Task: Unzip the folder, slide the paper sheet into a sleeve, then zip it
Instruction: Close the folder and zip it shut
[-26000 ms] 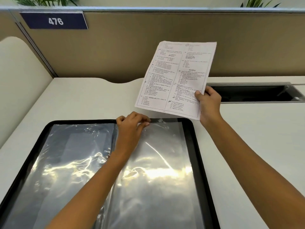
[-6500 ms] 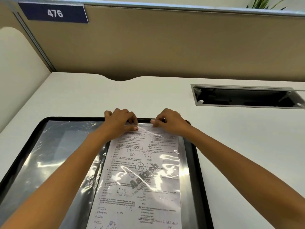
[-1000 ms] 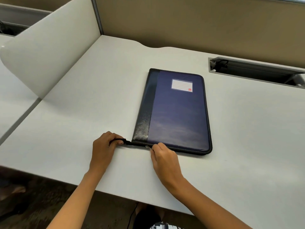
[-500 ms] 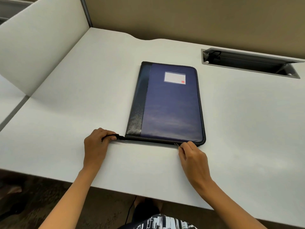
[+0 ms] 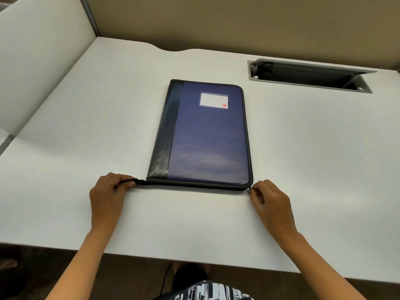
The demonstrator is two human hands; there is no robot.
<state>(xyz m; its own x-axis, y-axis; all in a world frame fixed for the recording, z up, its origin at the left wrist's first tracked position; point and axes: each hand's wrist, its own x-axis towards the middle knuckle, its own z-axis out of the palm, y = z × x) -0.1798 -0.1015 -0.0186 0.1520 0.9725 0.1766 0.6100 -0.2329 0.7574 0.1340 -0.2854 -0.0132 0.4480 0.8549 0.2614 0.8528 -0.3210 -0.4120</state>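
Observation:
The dark blue folder [image 5: 207, 137] lies closed and flat on the white desk, black spine strip on its left, a white label near its top. The paper sheet is hidden inside. My left hand [image 5: 107, 198] pinches the black zipper tail [image 5: 138, 182] that sticks out at the folder's near left corner. My right hand [image 5: 270, 204] pinches the zipper pull at the near right corner [image 5: 250, 187]; the pull itself is mostly covered by my fingertips.
A grey cable slot [image 5: 309, 75] is recessed in the desk [image 5: 86, 126] at the back right. A white side partition [image 5: 39, 61] rises on the left and a tan partition wall [image 5: 238, 22] runs along the back. The desk's front edge lies just below my wrists.
My right hand has slid right along the folder's near edge with the zipper pull, from near the left corner to the right corner. My left hand kept hold of the zipper tail.

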